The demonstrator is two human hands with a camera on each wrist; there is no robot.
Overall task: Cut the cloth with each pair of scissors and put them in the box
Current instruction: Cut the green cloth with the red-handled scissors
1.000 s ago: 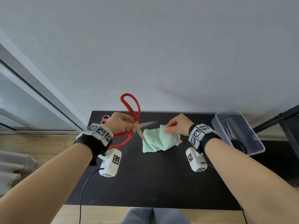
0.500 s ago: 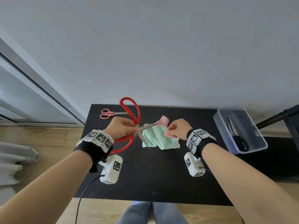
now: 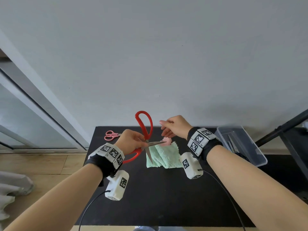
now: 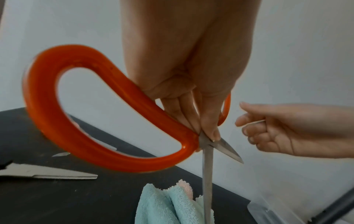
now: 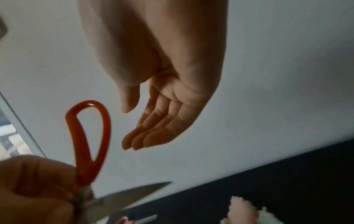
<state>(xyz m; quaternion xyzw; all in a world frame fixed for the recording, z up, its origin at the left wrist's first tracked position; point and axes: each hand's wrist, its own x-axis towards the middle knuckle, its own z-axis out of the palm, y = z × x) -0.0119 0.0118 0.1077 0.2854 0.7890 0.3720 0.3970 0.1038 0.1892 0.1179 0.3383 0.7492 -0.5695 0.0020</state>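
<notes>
Left hand [image 3: 131, 141] grips the red scissors [image 3: 143, 129] at the pivot, fingers curled round the handles, blades spread wide; one blade points right over the cloth [image 3: 164, 155], the other points down at it. Right hand [image 3: 175, 126] raised above the far edge of the cloth, holding nothing, fingers loosely extended, thumb apart. Cloth is mint green with a pink corner turned up, lying crumpled mid-table [image 3: 166, 197], apart from the right hand. Pink scissors [image 3: 111, 135] lie at the far left of the table. Clear box [image 3: 260, 161] at the right edge, dark scissors [image 3: 233, 145] inside it
</notes>
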